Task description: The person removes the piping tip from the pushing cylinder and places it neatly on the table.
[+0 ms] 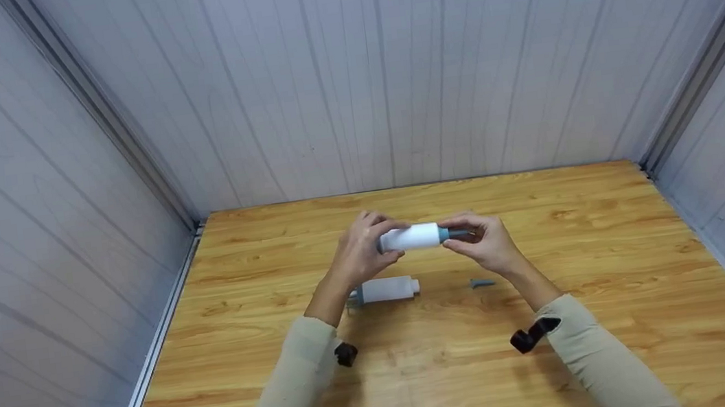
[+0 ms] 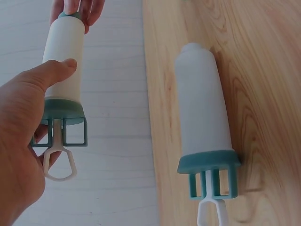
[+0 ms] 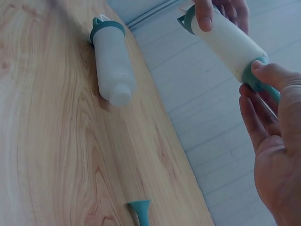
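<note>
Raised over the table is a large white plastic syringe (image 1: 420, 236) with a teal flange and finger loops. My left hand (image 1: 361, 252) grips its barrel, thumb lying along the side in the left wrist view. The white plunger ring (image 2: 60, 179) hangs out of the flange end. At the other end, my right hand (image 1: 491, 244) pinches the teal nozzle (image 3: 253, 75) between thumb and fingers, and the nozzle's collar meets the barrel. A second white syringe (image 1: 387, 290) lies on the table below my left hand, its bare tip toward the right.
A loose teal nozzle (image 1: 481, 282) lies on the wooden table (image 1: 425, 375), below my right hand. Pale panel walls (image 1: 349, 94) enclose the table at the back and both sides. Black wrist straps (image 1: 536, 333) stick out from the sleeves.
</note>
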A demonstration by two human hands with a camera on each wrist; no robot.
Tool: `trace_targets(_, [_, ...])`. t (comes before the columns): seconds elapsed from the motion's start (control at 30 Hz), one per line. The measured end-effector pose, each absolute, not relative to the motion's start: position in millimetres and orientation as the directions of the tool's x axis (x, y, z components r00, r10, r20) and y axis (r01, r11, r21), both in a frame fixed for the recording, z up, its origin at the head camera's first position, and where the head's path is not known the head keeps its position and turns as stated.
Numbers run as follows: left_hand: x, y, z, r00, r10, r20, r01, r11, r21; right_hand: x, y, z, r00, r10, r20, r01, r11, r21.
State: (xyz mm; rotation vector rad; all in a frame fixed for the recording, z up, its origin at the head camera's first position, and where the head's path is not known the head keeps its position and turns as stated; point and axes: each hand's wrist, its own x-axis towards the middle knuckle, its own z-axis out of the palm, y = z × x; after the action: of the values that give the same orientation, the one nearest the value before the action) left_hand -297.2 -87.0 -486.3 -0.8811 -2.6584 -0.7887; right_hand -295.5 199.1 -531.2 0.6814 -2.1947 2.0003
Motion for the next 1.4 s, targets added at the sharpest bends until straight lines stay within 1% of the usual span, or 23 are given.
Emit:
trace_targets(0.23, [-291, -92, -484, -0.75, 0.549, 0.369, 0.66, 0.663, 0.355, -289, 201, -533, -0.869, -0.273, 0.413, -0.437, 0.032, -0.899])
trace_targets(0.43, [-286, -97, -484, -0.736, 0.57, 0.365, 0.677, 0.641, 0.362, -284, 202, -534, -0.863, -0.272, 0.426, -0.45, 0.029, -0.893])
trace_targets(0.63, [-281, -100, -484, -0.705, 0.557, 0.439, 0.709, 0.585, 0.395, -278, 202, -532, -0.883, -0.266, 0.387, -0.413, 0.048, -0.909])
trace_targets(0.73, [-280, -100, -485, -0.685, 0.551, 0.477, 0.727, 0.556, 0.402, -276, 201, -531, -0.88, -0.269, 0.391, -0.414, 0.035, -0.909])
trace_targets(0.93, [-275, -100, -484, -0.662, 0.545, 0.514, 0.747, 0.534, 0.396, -273, 200, -530, -0.83, -0.316, 0.459, -0.48, -0.014, -0.877])
trace_targets(1.17, [-271, -99, -483, -0.653, 0.545, 0.526, 0.755, 0.517, 0.402, -270, 200, -530, -0.78, -0.371, 0.504, -0.531, -0.036, -0.847])
trace_targets(1.27, [-269, -99, -482, -0.645, 0.547, 0.533, 0.762, 0.518, 0.389, -269, 200, -529, -0.759, -0.392, 0.52, -0.545, -0.055, -0.837])
trace_targets(1.4, [-266, -100, -479, -0.618, 0.555, 0.557, 0.781, 0.515, 0.353, -268, 199, -528, -0.747, -0.401, 0.53, -0.548, -0.079, -0.833])
